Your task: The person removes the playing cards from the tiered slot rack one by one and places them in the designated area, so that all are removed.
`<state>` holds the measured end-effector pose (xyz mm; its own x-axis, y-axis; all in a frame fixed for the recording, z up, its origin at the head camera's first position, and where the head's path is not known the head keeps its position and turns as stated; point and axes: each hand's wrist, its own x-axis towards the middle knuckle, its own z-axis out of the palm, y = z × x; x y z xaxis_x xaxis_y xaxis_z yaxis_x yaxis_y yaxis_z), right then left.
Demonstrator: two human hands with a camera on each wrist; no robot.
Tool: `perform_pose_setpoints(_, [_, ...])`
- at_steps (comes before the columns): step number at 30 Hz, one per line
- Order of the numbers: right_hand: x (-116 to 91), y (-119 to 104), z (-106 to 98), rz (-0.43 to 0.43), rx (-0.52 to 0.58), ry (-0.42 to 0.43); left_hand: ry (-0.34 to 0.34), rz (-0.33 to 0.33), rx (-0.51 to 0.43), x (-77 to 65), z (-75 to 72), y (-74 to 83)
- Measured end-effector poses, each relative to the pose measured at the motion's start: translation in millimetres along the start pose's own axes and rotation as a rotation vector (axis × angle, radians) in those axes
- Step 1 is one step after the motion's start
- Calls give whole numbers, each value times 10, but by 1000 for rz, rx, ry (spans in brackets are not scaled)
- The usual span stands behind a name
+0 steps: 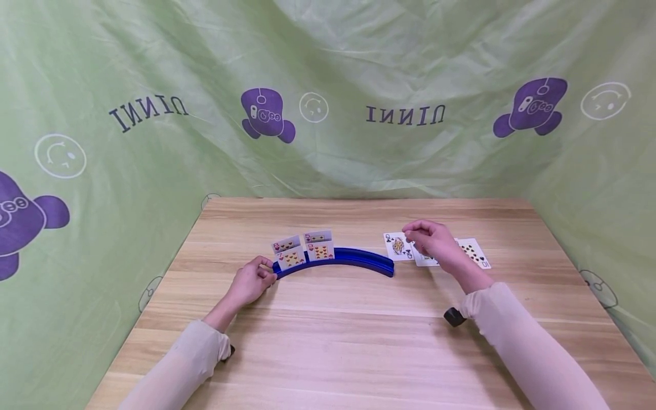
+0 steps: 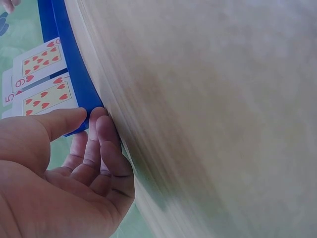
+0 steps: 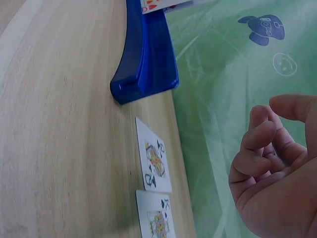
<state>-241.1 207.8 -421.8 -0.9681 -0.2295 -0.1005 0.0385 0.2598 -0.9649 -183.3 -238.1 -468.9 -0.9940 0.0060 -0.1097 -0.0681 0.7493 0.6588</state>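
Observation:
My left hand point(image 1: 248, 283) grips the left end of a curved blue card holder point(image 1: 359, 257), thumb in front. Two pairs of red playing cards stand in its slots: a 7 of hearts point(image 1: 291, 259) before an 8, and a 9 of hearts point(image 1: 320, 251) before a 5. Over the face-up black cards on the right, my right hand point(image 1: 434, 245) hovers with loosely bent fingers, nothing between them in the right wrist view. Beneath and beside it lie a queen of clubs point(image 3: 153, 158), a king point(image 3: 156, 218) and a 10 point(image 1: 474, 253); the hand partly hides the king.
A wooden table point(image 1: 338, 341) bears everything. Green printed cloth point(image 1: 328, 159) hangs behind it and along both sides. The holder's right end stops just short of the queen.

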Motion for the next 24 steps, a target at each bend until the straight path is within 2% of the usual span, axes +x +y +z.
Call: perform_pose_setpoints(24, [110, -40, 456, -47, 79, -96, -3, -3, -6, 9, 9, -11])
